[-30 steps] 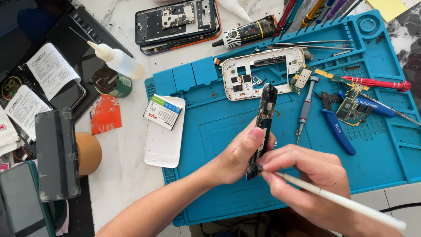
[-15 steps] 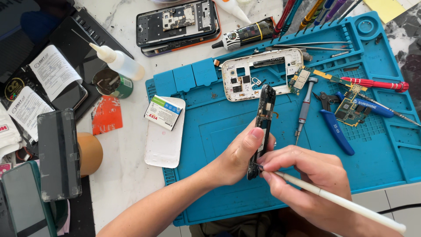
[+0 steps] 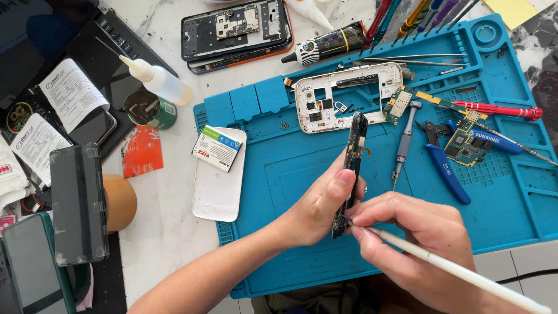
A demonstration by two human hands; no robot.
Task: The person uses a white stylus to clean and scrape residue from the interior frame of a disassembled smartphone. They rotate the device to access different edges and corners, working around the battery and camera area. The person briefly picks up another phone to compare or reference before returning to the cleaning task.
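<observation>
My left hand (image 3: 318,204) grips a dark phone screen assembly (image 3: 350,158) on edge, upright above the blue work mat (image 3: 279,174). My right hand (image 3: 418,238) holds a long white pointed tool (image 3: 465,273) like a pen, its tip touching the lower edge of that assembly near my left thumb. Just beyond lies a white phone midframe (image 3: 343,96) and, to its right, small circuit boards (image 3: 465,139).
On the mat's right lie a grey screwdriver (image 3: 404,139), blue-handled cutters (image 3: 444,168) and a red screwdriver (image 3: 500,110). A white back cover (image 3: 218,186) with a small box (image 3: 216,148) rests at the mat's left edge. An opened phone (image 3: 235,29), glue tube (image 3: 325,43), squeeze bottle (image 3: 160,81) and other phones lie around.
The hands and the held assembly have stayed almost still; the tool tip remains at the assembly's lower edge.
</observation>
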